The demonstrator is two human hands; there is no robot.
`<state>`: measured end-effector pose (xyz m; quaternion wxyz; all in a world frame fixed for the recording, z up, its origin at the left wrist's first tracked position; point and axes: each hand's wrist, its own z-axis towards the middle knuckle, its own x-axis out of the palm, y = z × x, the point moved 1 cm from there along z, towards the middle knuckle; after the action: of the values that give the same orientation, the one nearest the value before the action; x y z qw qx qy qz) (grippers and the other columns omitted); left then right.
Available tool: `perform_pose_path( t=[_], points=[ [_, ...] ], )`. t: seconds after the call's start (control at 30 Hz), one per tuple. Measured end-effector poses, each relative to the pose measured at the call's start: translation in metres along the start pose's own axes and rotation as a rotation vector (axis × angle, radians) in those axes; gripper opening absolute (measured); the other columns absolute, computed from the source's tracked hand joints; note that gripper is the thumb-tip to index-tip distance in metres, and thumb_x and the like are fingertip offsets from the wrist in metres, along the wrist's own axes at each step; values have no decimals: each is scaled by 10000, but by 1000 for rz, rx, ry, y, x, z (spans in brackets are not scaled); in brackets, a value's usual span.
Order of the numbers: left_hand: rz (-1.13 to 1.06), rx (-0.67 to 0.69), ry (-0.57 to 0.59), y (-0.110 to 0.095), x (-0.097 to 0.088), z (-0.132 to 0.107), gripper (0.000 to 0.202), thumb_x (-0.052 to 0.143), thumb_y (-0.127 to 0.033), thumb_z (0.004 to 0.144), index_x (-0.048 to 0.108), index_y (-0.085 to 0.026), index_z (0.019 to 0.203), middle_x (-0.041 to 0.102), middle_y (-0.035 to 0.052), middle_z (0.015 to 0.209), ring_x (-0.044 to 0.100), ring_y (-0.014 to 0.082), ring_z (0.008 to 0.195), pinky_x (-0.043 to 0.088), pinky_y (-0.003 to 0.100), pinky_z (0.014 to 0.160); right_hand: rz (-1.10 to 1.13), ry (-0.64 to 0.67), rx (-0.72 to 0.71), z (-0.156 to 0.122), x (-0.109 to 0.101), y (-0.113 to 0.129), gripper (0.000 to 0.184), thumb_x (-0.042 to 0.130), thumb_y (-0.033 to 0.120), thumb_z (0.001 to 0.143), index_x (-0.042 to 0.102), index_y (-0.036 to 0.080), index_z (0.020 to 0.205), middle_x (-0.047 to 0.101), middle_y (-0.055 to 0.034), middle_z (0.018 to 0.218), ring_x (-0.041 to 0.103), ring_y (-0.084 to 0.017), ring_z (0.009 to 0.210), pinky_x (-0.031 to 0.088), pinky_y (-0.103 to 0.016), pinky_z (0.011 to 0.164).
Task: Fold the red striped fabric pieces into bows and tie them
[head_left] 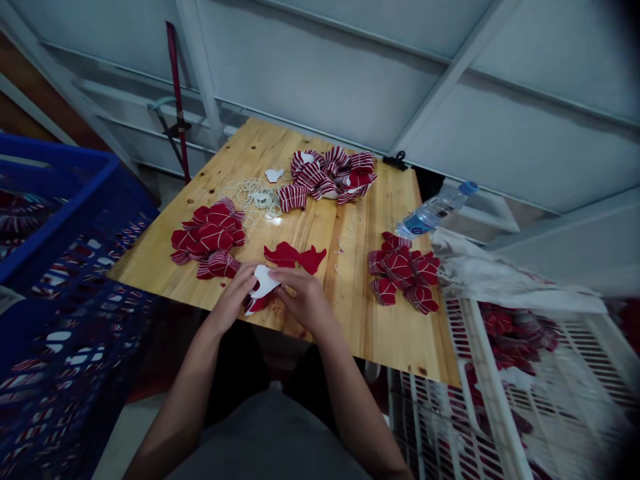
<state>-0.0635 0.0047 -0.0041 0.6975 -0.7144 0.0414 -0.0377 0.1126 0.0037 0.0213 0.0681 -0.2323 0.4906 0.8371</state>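
Note:
My left hand (pixel 233 297) and my right hand (pixel 304 297) both hold a white cut piece (pixel 264 280), apparently fabric, near the table's front edge. Their fingers pinch it from either side. A red cut piece with a white edge (pixel 257 305) shows just below it; whether I hold that too is unclear. Two flat red cut pieces (pixel 283 254) lie just beyond my fingers. To the left is a pile of red bundles (pixel 210 233) with striped sides. Pale rubber bands (pixel 250 193) lie in a loose heap behind that pile.
Striped bundles (pixel 320 177) lie at the table's back, red bundles (pixel 403 270) at its right. A water bottle (pixel 433 213) lies tilted by the right edge. A blue crate (pixel 65 160) stands left, a white basket (pixel 493 387) right. A wall (pixel 320 67) closes the back.

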Motion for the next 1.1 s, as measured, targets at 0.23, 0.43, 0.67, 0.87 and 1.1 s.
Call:
perform_pose_path(
  t=[0.23, 0.43, 0.67, 0.87, 1.1],
  points=[
    [84, 62, 3, -4, 17, 6, 325, 563, -454, 857, 688, -195, 1009, 635, 78, 1165, 534, 235, 1171, 359, 332, 1061, -135, -359, 377, 3, -19, -43, 172, 616, 297, 859, 736, 223, 759, 727, -58, 956, 681, -221, 914, 527, -381, 876],
    [104, 43, -47, 0, 20, 17, 276, 596, -451, 829, 673, -190, 869, 659, 61, 1025, 587, 226, 1025, 422, 324, 972, -372, -517, 481, 5, -38, -58, 316, 691, 315, 777, 720, 145, 1042, 650, -110, 931, 610, -251, 915, 485, -421, 892],
    [21, 18, 68, 4, 14, 15, 278, 619, -406, 812, 698, -194, 974, 659, 75, 1118, 576, 238, 1106, 408, 348, 1011, 61, -103, 323, 11, -18, -22, 167, 755, 336, 736, 752, 208, 843, 692, -32, 746, 599, -146, 629, 502, -278, 604],
    [-142, -175, 54, 18, -3, -1, 362, 620, -419, 808, 653, -234, 1117, 629, 53, 1256, 550, 264, 1205, 456, 326, 942, 352, -426, 597, 36, -9, -46, 224, 788, 392, 623, 683, 194, 626, 713, -34, 628, 655, -169, 572, 524, -279, 552],
    [54, -117, -123, 6, -7, -2, 365, 557, -458, 818, 634, -215, 1080, 652, 31, 1190, 578, 229, 1111, 450, 281, 900, 499, -22, 615, 47, 0, -40, 320, 855, 403, 518, 711, 182, 699, 695, 0, 602, 618, -128, 510, 462, -234, 482]
  ],
)
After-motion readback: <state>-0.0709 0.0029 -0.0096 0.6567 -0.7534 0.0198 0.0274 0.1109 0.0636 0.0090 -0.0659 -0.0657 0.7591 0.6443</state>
